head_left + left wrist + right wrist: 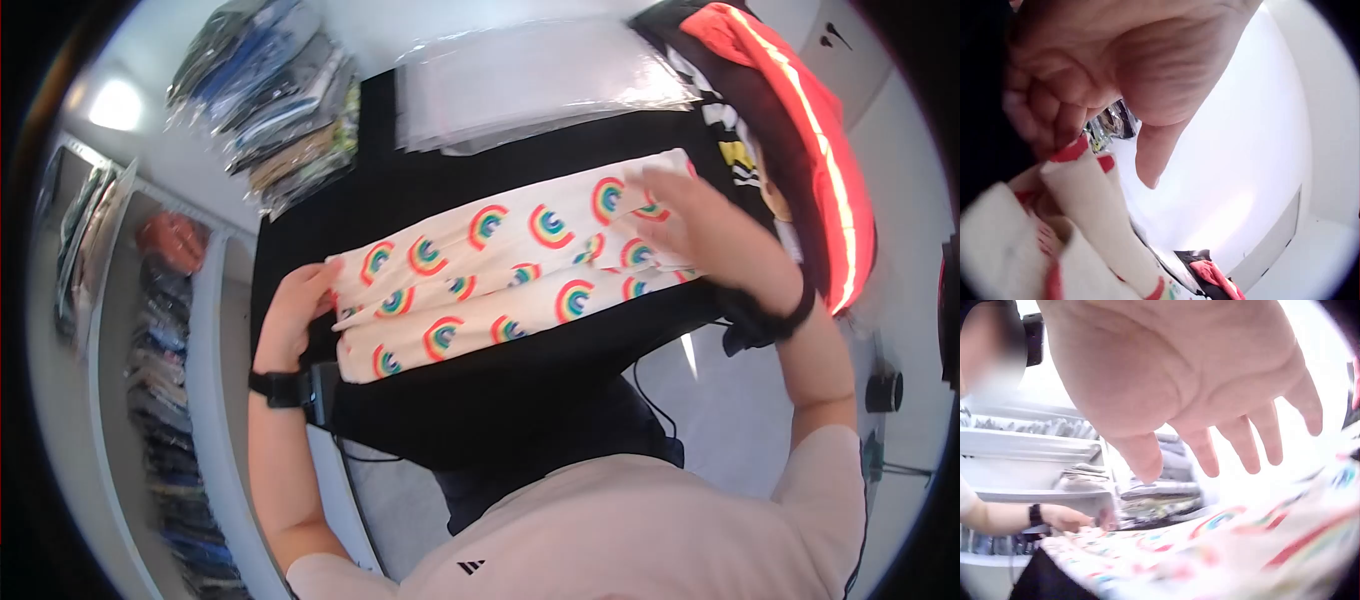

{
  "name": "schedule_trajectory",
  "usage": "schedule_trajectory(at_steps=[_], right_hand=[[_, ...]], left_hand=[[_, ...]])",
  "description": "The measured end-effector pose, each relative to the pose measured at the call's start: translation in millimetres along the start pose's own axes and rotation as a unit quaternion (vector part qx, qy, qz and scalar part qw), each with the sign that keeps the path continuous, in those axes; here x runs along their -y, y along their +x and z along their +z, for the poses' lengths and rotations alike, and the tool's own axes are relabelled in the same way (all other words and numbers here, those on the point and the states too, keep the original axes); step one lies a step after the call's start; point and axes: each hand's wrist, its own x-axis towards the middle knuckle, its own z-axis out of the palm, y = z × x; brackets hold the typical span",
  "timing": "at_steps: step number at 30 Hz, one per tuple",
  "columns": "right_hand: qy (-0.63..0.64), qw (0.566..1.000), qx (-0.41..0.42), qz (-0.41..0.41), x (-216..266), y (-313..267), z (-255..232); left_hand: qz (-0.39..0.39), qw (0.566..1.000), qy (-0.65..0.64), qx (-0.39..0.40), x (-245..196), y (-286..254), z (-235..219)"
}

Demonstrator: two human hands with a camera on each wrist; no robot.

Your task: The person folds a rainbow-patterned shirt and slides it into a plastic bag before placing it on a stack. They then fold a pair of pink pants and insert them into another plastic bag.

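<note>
A white cloth with rainbow prints [480, 275] lies folded in a long band with uneven creases on a black surface. At its left end, my left hand [295, 310] touches the edge; in the left wrist view that hand [1122, 69] has bent fingers against the cloth's end [1094, 200], with the thumb straight and apart. Over the right end is my right hand [700, 225], blurred. The right wrist view shows this hand [1179, 375] with spread fingers above the cloth [1210, 556], holding nothing.
Clear plastic bags [540, 85] lie along the far edge of the black table [400, 190]. Bagged garments [270, 90] are piled far left. Red and black clothing [800, 130] sits at the right. Shelves [105, 380] stand to the left.
</note>
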Motion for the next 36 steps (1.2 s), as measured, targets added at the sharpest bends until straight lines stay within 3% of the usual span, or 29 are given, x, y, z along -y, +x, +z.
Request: schedule_trajectory(at_steps=[1,3,5,7,9,11,13,16,23,26,29,32,35,36], right_hand=[[-0.105,0.99,-0.057,-0.077,-8.2,-16.4,32.0],[-0.125,0.992,-0.018,-0.001,23.0,-36.0,56.5],[-0.164,0.985,-0.043,0.018,25.5,-43.2,80.0],[-0.167,0.984,-0.063,0.018,23.0,-46.0,90.0],[-0.169,0.982,-0.085,0.02,22.4,-48.3,92.5],[-0.15,0.985,-0.085,0.031,22.7,-48.0,91.8],[-0.148,0.985,-0.087,0.032,24.5,-47.9,90.9],[-0.149,0.984,-0.092,0.032,25.4,-47.3,91.4],[-0.164,0.981,-0.099,0.037,24.8,-46.8,93.4],[-0.165,0.98,-0.105,0.032,23.9,-47.2,93.5],[-0.174,0.977,-0.102,0.067,31.3,-46.9,94.3],[-0.202,0.968,-0.147,0.032,63.7,-38.4,94.4],[-0.126,0.979,-0.13,-0.09,101.5,-19.1,103.5],[-0.125,0.979,-0.134,-0.09,107.3,-15.6,109.6]], left_hand=[[0.018,0.999,-0.011,0.036,-9.8,-6.1,7.2],[0.043,0.994,-0.018,0.102,-14.3,-7.3,14.0],[0.029,0.994,-0.036,0.1,-15.2,-9.0,14.3],[0.017,0.994,-0.054,0.098,-10.4,-11.8,12.2],[-0.02,0.969,-0.231,0.091,-2.7,-11.2,9.1],[-0.043,0.968,-0.239,0.06,3.8,-16.2,9.8],[-0.114,0.954,-0.26,0.091,10.7,-18.7,-1.4],[-0.138,0.945,-0.26,0.143,15.1,-25.9,-2.2],[-0.044,0.96,-0.258,0.1,12.2,-39.5,24.9],[0.019,0.999,-0.035,-0.026,19.0,-42.2,22.6],[-0.005,0.997,-0.056,-0.049,6.0,-60.6,23.1],[-0.068,0.985,-0.155,0.01,16.9,-55.1,6.3],[-0.099,0.972,-0.201,0.072,7.6,-57.3,10.6],[-0.097,0.973,-0.199,0.072,7.8,-56.5,13.5]])
